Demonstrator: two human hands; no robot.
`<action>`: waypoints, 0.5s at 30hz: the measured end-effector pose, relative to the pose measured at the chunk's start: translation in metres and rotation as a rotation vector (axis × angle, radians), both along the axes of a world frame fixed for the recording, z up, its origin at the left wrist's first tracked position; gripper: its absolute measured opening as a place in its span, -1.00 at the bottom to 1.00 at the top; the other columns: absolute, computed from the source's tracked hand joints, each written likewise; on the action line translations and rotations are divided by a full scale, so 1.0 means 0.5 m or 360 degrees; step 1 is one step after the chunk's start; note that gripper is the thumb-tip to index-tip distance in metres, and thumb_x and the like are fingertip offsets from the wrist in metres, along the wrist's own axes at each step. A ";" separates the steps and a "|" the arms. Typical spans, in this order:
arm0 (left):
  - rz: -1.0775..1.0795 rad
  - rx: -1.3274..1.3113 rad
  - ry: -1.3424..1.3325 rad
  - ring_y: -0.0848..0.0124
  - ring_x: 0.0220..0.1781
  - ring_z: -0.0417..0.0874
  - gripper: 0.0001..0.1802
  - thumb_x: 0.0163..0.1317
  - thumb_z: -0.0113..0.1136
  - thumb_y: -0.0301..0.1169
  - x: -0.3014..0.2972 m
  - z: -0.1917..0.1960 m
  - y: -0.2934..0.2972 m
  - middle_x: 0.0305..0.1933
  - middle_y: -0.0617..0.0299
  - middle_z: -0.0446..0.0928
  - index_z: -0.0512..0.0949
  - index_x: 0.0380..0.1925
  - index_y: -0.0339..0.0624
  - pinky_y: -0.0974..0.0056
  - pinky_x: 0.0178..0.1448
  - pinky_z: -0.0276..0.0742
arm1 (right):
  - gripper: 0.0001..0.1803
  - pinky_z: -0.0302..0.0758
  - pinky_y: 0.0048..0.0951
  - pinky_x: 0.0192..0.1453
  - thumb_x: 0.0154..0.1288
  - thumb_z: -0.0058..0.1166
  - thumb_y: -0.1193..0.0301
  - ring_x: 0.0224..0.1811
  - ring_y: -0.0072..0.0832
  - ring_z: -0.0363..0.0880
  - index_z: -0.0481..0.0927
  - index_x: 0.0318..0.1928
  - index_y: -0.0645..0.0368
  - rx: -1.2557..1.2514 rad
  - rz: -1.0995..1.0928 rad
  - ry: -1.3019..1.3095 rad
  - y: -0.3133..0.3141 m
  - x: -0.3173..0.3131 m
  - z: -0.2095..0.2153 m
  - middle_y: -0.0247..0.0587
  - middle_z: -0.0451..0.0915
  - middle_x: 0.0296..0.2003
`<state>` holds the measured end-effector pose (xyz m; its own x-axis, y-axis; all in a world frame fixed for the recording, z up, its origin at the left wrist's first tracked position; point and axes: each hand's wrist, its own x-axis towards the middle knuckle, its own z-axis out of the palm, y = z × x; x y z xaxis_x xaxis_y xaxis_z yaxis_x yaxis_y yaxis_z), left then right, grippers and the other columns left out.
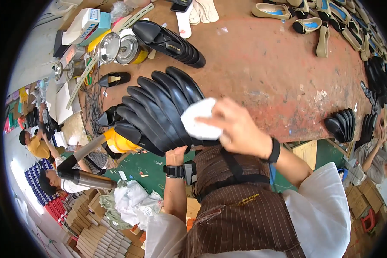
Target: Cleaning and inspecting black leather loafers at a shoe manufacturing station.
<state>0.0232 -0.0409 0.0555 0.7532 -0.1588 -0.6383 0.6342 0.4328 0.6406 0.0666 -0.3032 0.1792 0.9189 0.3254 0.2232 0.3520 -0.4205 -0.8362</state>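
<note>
A row of glossy black shoes [155, 107], nested closely side by side, lies at the table's near edge in front of me. My right hand [234, 127] grips a white cloth [199, 118] and presses it against the right end of the row, or just above it; I cannot tell which. My left hand [176, 151] is at the near underside of the row, its fingers hidden by the shoes. Further back lies another stack of black shoes [170, 44]. To its left, a single small black shoe [115, 79] rests beside a bundle of thin cords.
Metal dispensing pots [127, 49] and boxes [90, 19] crowd the table's left side. White insoles [198, 13] lie at the back. Many beige shoes with black toes [307, 26] fill the far right; a small black stack [341, 125] sits at the right edge. Other people work on both sides.
</note>
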 end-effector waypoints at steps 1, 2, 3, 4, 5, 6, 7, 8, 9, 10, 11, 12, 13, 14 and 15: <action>-0.0016 0.0032 -0.0017 0.15 0.25 0.46 -0.47 0.40 -0.02 -0.21 0.004 0.001 0.007 0.27 0.06 0.39 0.28 0.27 -0.26 0.01 0.33 0.39 | -0.44 0.51 -0.27 -0.17 -0.21 0.02 0.63 -0.21 -0.24 0.45 0.65 -0.07 -0.01 -0.0028 0.0117 -0.0014 0.012 -0.025 0.001 -0.19 0.44 -0.30; -0.0012 0.0079 -0.0035 0.15 0.25 0.46 -0.47 0.40 -0.02 -0.21 0.002 0.003 0.021 0.27 0.06 0.39 0.28 0.27 -0.27 0.01 0.33 0.39 | -0.43 0.52 -0.29 -0.21 -0.22 0.02 0.63 -0.22 -0.26 0.45 0.65 -0.07 -0.03 0.0124 0.0425 0.0142 0.018 -0.053 0.006 -0.21 0.44 -0.30; -0.0023 0.0119 -0.0034 0.15 0.25 0.46 -0.47 0.40 -0.02 -0.21 -0.001 0.008 0.029 0.27 0.06 0.39 0.28 0.27 -0.27 0.01 0.33 0.40 | -0.42 0.54 -0.32 -0.25 -0.23 0.01 0.63 -0.22 -0.28 0.45 0.65 -0.08 -0.06 0.0269 0.0719 0.0317 0.021 -0.074 0.025 -0.23 0.43 -0.30; -0.0033 0.0159 -0.0031 0.15 0.25 0.46 -0.47 0.40 -0.01 -0.21 0.004 0.009 0.040 0.27 0.06 0.39 0.28 0.27 -0.27 0.01 0.32 0.40 | -0.42 0.54 -0.32 -0.25 -0.23 0.01 0.63 -0.22 -0.28 0.45 0.65 -0.08 -0.06 0.0278 0.0731 0.0323 0.023 -0.075 0.029 -0.23 0.43 -0.30; -0.0045 0.0198 -0.0026 0.15 0.25 0.47 -0.47 0.40 -0.01 -0.21 0.001 0.014 0.055 0.27 0.06 0.39 0.28 0.26 -0.28 0.02 0.32 0.41 | -0.40 0.52 -0.38 -0.37 -0.26 0.01 0.63 -0.23 -0.32 0.44 0.66 -0.08 -0.08 0.0338 0.0680 0.0201 0.022 -0.071 0.036 -0.26 0.43 -0.31; -0.0059 0.0230 -0.0023 0.15 0.24 0.47 -0.47 0.40 -0.01 -0.21 -0.003 0.020 0.058 0.27 0.06 0.39 0.28 0.26 -0.28 0.02 0.32 0.41 | -0.38 0.49 -0.44 -0.48 -0.28 0.01 0.63 -0.24 -0.36 0.44 0.68 -0.08 -0.09 0.0389 0.0625 0.0079 0.017 -0.062 0.048 -0.29 0.42 -0.32; -0.0094 0.0253 -0.0023 0.15 0.24 0.47 -0.47 0.40 -0.01 -0.21 -0.017 0.026 0.055 0.27 0.06 0.39 0.28 0.26 -0.28 0.02 0.32 0.41 | -0.35 0.39 -0.49 -0.63 -0.30 0.00 0.63 -0.27 -0.39 0.42 0.68 -0.07 -0.15 0.0215 0.0437 -0.0109 0.016 -0.034 0.042 -0.33 0.40 -0.34; -0.0130 0.0276 -0.0023 0.15 0.24 0.47 -0.47 0.40 -0.01 -0.21 -0.028 0.029 0.050 0.27 0.06 0.39 0.28 0.26 -0.28 0.02 0.31 0.42 | -0.34 0.40 -0.45 -0.60 -0.31 -0.01 0.64 -0.31 -0.35 0.40 0.68 -0.07 -0.18 -0.0041 0.0383 -0.0154 0.018 0.000 0.027 -0.34 0.37 -0.37; -0.0154 0.0310 -0.0038 0.16 0.24 0.48 -0.47 0.40 -0.01 -0.21 -0.003 0.024 0.036 0.27 0.06 0.39 0.28 0.26 -0.29 0.02 0.31 0.42 | -0.46 0.48 -0.37 -0.48 -0.25 0.03 0.60 -0.29 -0.33 0.39 0.66 -0.14 -0.12 0.0024 0.0298 -0.0345 0.030 0.043 -0.014 -0.33 0.38 -0.36; -0.0200 0.0320 -0.0042 0.16 0.24 0.48 -0.47 0.40 0.00 -0.21 -0.017 0.032 0.039 0.27 0.05 0.39 0.28 0.26 -0.29 0.03 0.31 0.43 | -0.48 0.48 -0.33 -0.44 -0.20 0.02 0.62 -0.28 -0.30 0.39 0.66 -0.14 -0.10 0.0071 0.0230 -0.0367 0.014 0.086 -0.031 -0.31 0.39 -0.36; -0.0236 0.0332 -0.0047 0.16 0.23 0.48 -0.47 0.40 0.00 -0.22 -0.031 0.035 0.037 0.27 0.05 0.39 0.28 0.26 -0.29 0.03 0.30 0.43 | -0.51 0.48 -0.29 -0.38 -0.15 0.02 0.63 -0.29 -0.27 0.39 0.66 -0.13 -0.07 0.0013 0.0053 -0.0521 0.004 0.129 -0.036 -0.27 0.40 -0.35; -0.0253 0.0362 -0.0051 0.16 0.23 0.48 -0.47 0.40 0.00 -0.22 -0.032 0.036 0.033 0.27 0.05 0.39 0.28 0.26 -0.30 0.03 0.30 0.43 | -0.50 0.46 -0.28 -0.35 -0.14 0.03 0.64 -0.29 -0.23 0.38 0.66 -0.11 -0.05 -0.0118 -0.0040 -0.0453 -0.004 0.162 -0.022 -0.23 0.40 -0.36; -0.0292 0.0393 -0.0050 0.16 0.23 0.48 -0.46 0.39 0.00 -0.22 -0.027 0.038 0.028 0.27 0.05 0.40 0.28 0.26 -0.30 0.03 0.30 0.44 | -0.51 0.44 -0.26 -0.32 -0.12 0.02 0.63 -0.28 -0.22 0.38 0.66 -0.10 -0.03 0.0028 -0.0055 -0.0539 -0.007 0.194 -0.034 -0.20 0.41 -0.35; -0.0334 0.0421 -0.0051 0.16 0.23 0.49 -0.46 0.39 0.00 -0.22 -0.032 0.044 0.021 0.26 0.05 0.40 0.28 0.26 -0.30 0.04 0.30 0.44 | -0.51 0.43 -0.25 -0.32 -0.11 0.02 0.63 -0.28 -0.22 0.38 0.66 -0.10 -0.04 0.0010 -0.0028 -0.0447 -0.002 0.170 -0.033 -0.19 0.41 -0.34; -0.0349 0.0459 -0.0073 0.16 0.22 0.49 -0.46 0.39 0.01 -0.22 -0.017 0.043 0.023 0.26 0.05 0.40 0.28 0.26 -0.31 0.04 0.29 0.45 | -0.51 0.42 -0.24 -0.31 -0.11 0.01 0.63 -0.27 -0.21 0.38 0.66 -0.10 -0.04 0.0004 0.0022 -0.0380 0.012 0.148 -0.029 -0.19 0.42 -0.34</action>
<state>0.0148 -0.0292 0.0771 0.7501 -0.1379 -0.6468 0.6597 0.0871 0.7464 0.1406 -0.2974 0.1646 0.8352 0.3370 0.4345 0.5458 -0.4124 -0.7294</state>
